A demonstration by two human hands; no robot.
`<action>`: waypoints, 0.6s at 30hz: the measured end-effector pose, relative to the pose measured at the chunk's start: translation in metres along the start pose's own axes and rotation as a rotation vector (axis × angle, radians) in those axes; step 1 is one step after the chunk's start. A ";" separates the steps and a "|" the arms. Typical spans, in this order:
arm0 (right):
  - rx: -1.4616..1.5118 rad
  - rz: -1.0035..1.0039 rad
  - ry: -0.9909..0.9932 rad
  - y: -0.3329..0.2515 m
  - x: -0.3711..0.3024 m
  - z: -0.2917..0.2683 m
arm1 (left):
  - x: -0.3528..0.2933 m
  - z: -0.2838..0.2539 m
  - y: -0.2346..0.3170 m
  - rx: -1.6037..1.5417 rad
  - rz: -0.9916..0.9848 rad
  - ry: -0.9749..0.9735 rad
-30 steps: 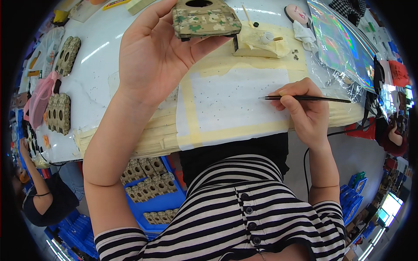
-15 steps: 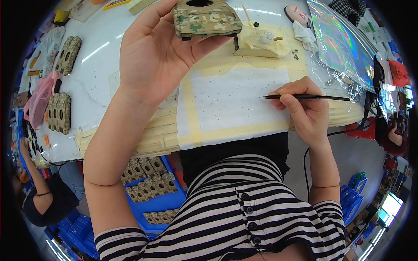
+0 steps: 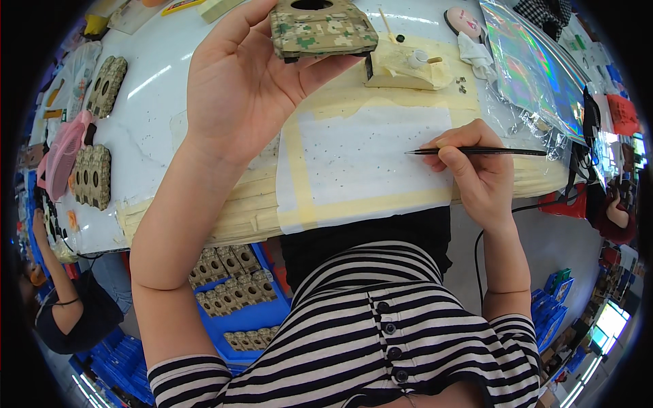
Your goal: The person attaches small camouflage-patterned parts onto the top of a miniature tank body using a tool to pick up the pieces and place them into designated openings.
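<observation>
Raised at the far side of the table, my left hand (image 3: 245,95) is closed on a camouflage-painted model tank hull (image 3: 323,30) with a round hole in its top. Its thumb and fingers hold the hull from below and behind. My right hand (image 3: 473,166) pinches a thin black fine-tipped paintbrush (image 3: 503,151) between thumb and fingers, its tip pointing left. Under that hand lies a white sheet (image 3: 367,160), taped down and sprinkled with tiny dark specks. The brush tip is over the sheet; whether it touches I cannot tell.
A tape-covered block (image 3: 401,71) bears a small white cup (image 3: 417,59). More camouflage hulls (image 3: 93,177) stand at the left by a pink mesh item (image 3: 67,153). A blue crate (image 3: 262,316) of hulls is below the table edge. Iridescent film (image 3: 530,75) lies right. Another person (image 3: 75,309) sits left.
My two hands, the hull and the brush stay practically still. At the far left, the other person's arm has shifted slightly.
</observation>
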State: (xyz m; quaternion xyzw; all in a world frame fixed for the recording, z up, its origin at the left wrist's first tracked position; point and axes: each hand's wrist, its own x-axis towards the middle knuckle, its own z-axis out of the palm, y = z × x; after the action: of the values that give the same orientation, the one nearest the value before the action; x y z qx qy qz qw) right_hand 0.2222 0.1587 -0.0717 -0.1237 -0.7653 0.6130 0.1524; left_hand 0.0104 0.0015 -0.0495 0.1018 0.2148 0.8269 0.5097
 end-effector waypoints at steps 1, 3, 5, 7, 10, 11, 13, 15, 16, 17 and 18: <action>0.003 0.001 0.000 0.000 0.000 0.000 | 0.000 0.000 0.000 -0.002 -0.002 -0.003; -0.040 -0.006 -0.050 0.001 0.000 -0.003 | 0.000 0.000 0.000 0.007 0.002 -0.003; -0.060 -0.005 -0.073 0.000 0.000 -0.004 | 0.000 0.000 0.000 0.014 0.006 -0.004; -0.058 0.006 -0.070 0.000 0.000 -0.004 | 0.000 -0.001 -0.001 0.019 0.009 -0.006; -0.060 -0.003 -0.071 0.001 0.000 -0.004 | 0.000 -0.001 0.000 0.025 0.009 -0.009; -0.059 -0.004 -0.071 0.001 0.000 -0.004 | 0.000 -0.001 0.000 0.025 0.009 -0.005; -0.056 -0.006 -0.070 0.001 0.000 -0.004 | 0.000 0.000 0.000 0.024 0.009 0.005; -0.050 -0.007 -0.071 0.001 0.000 -0.005 | 0.000 -0.001 0.000 0.029 0.008 -0.006; -0.047 -0.008 -0.071 0.001 0.001 -0.005 | 0.000 -0.001 0.000 0.031 0.007 -0.011; -0.050 -0.010 -0.071 0.001 0.000 -0.005 | 0.000 0.000 0.000 0.037 0.011 -0.004; -0.052 -0.012 -0.071 0.001 0.000 -0.005 | 0.000 0.000 -0.001 0.042 0.015 0.004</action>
State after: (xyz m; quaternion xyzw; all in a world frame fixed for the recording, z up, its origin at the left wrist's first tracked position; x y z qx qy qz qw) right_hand 0.2237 0.1631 -0.0719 -0.1012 -0.7868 0.5958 0.1255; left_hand 0.0111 0.0020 -0.0494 0.1125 0.2322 0.8261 0.5010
